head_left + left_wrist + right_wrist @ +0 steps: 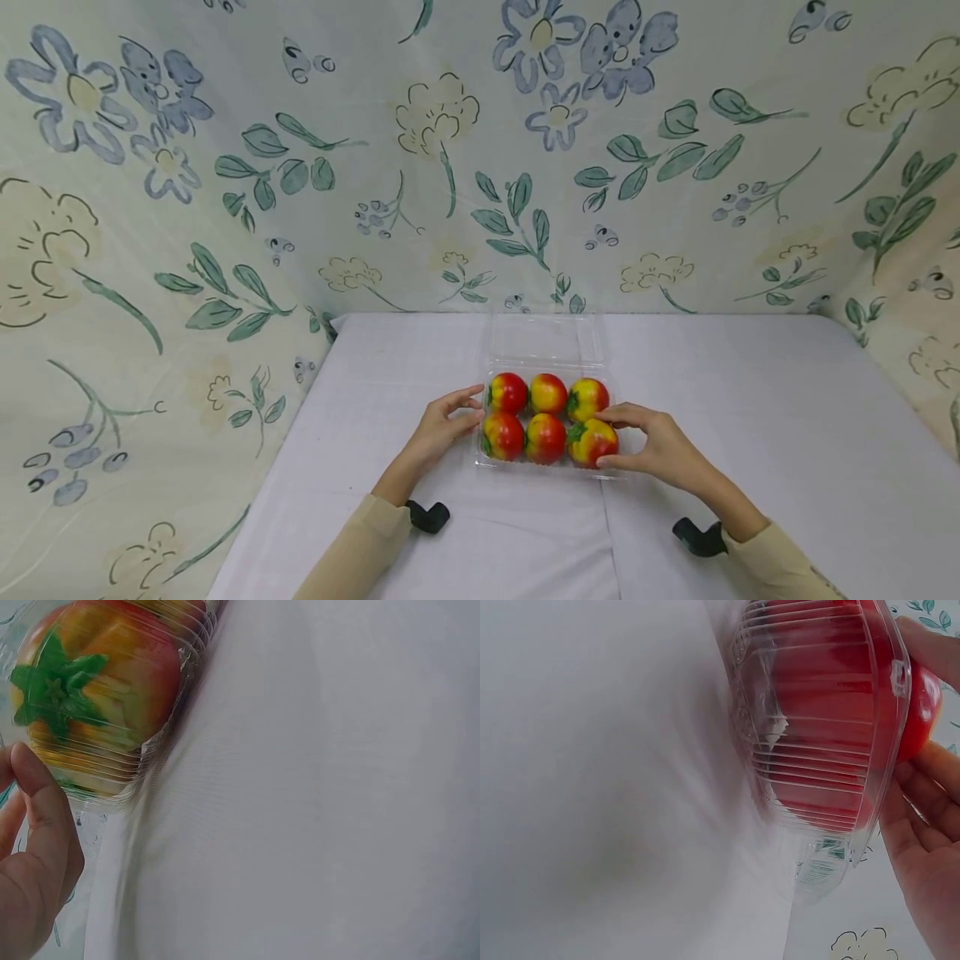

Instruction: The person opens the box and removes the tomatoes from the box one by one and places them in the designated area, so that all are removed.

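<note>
A clear plastic clamshell box stands on the table with its lid folded back. Two rows of three red-and-yellow fruits with green leafy caps fill it. My left hand holds the box by its left edge; in the left wrist view, curled fingers meet the rim beside a fruit. At the right end, my right hand has thumb and fingers around the front right fruit, which sits in its corner. The right wrist view shows this fruit bulging above the rim between the fingers.
A white cloth covers the table, with a crease running forward from the box. Behind the table hangs a floral curtain, which also runs along the left and right sides. Black wrist mounts show at both sleeves.
</note>
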Available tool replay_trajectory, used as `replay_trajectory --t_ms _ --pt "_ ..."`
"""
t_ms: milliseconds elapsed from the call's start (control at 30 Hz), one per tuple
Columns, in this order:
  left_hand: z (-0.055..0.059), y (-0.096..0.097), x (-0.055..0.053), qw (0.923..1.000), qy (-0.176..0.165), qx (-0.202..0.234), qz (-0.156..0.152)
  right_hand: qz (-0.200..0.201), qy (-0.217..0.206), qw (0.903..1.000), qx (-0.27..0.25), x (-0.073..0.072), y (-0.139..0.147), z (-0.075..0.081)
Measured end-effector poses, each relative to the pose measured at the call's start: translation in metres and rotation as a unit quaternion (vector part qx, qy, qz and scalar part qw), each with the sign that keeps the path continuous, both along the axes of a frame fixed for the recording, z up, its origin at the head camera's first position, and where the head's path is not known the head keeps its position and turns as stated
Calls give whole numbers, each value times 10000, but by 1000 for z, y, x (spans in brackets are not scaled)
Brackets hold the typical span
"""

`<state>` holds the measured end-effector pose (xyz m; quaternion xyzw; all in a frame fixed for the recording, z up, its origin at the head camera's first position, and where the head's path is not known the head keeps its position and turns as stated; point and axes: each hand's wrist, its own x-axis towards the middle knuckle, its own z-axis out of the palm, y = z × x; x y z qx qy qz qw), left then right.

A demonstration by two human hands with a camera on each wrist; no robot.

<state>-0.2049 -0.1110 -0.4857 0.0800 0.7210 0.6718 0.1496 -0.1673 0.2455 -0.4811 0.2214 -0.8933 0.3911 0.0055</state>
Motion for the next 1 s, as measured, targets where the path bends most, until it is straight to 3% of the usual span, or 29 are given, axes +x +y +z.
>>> replay_trajectory --t_ms 167,433,1000 --pt "-5 -1 -4 10000 -46 23 -24 80 -26 9999 -88 0 1 2" --pt "-32 -2 -15 9999 10 -20 124 158 -150 9990 -390 0 3 6" --pt "-33 -4 -14 9998 -51 151 101 241 86 9968 -760 -5 13 4"
